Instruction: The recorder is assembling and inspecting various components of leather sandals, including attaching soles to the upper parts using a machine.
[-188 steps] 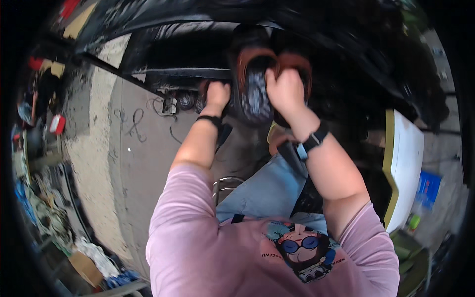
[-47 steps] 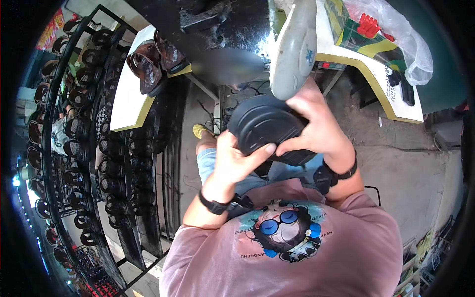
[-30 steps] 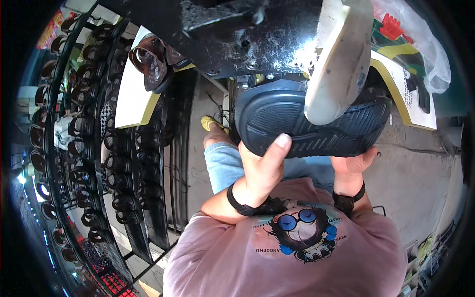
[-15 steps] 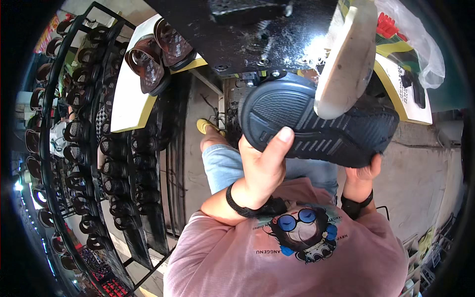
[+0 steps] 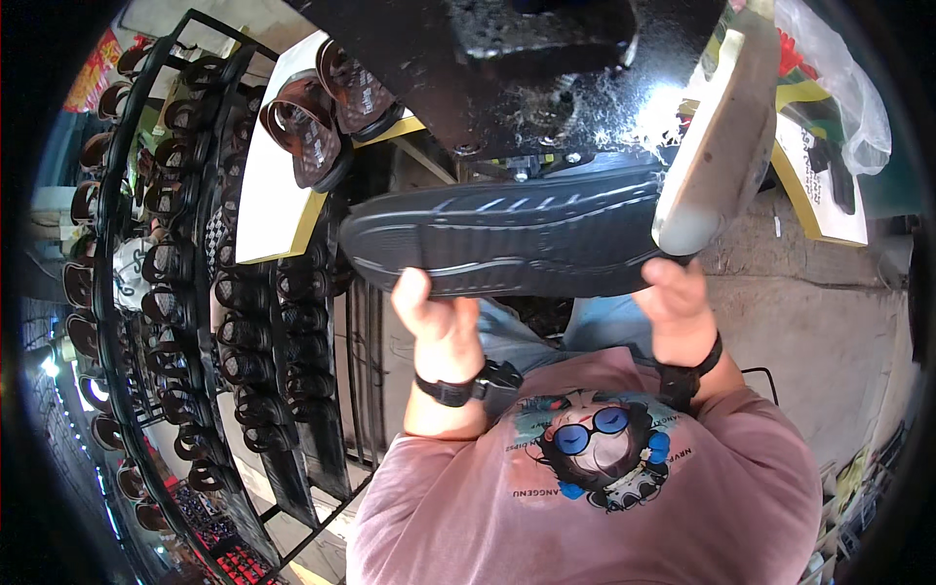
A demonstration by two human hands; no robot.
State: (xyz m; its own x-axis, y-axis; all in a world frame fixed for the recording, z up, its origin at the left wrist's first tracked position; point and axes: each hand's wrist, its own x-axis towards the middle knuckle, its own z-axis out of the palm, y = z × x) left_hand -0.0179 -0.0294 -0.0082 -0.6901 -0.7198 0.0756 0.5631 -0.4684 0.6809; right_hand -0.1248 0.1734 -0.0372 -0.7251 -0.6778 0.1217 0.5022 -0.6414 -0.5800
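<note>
A black sandal or slipper (image 5: pixel 517 234) lies sideways between my hands, its grooved sole turned toward me. My left hand (image 5: pixel 437 327) grips the left end from below, thumb on the sole. The other end is held by my right hand (image 5: pixel 675 304), fingers at its lower edge. A pale, rounded oblong plate (image 5: pixel 717 136) on the machine crosses in front of the right end and hides part of it. Above the shoe spreads the machine's black metal table (image 5: pixel 419 68), strewn with pale fibres and lit by a bright glare.
To the left, a black rack (image 5: pixel 185 322) carries rows of dark sandals. Two brown sandals (image 5: pixel 302 132) sit on a white, yellow-edged board (image 5: pixel 278 219). At the right, a clear plastic bag (image 5: pixel 848 107) lies by another white, yellow-edged board (image 5: pixel 848 216).
The shoe has moved left and tilted, so its sole now looks narrower. My left hand has shifted left with it, and my right hand slightly left and up.
</note>
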